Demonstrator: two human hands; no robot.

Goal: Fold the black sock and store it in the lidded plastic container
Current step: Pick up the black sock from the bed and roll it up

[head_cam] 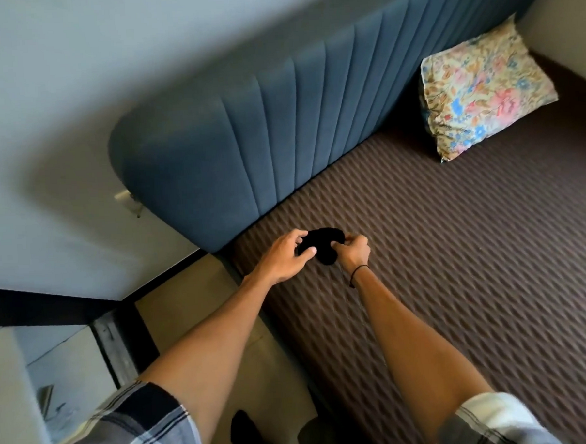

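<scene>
The black sock [322,244] is bunched into a small dark lump just above the brown bed cover, near the bed's left corner. My left hand [288,256] grips its left side with thumb and fingers curled over it. Pinching its right side is my right hand [353,251], which wears a thin black band at the wrist. Both hands hold the sock between them. No lidded plastic container is in view.
The bed has a brown ribbed cover [456,264] and a blue padded headboard [263,138]. A floral pillow [481,89] leans at the far right. Left of the bed lie beige floor [193,295] and a mirror or glass panel [39,388]. My feet show at the bottom.
</scene>
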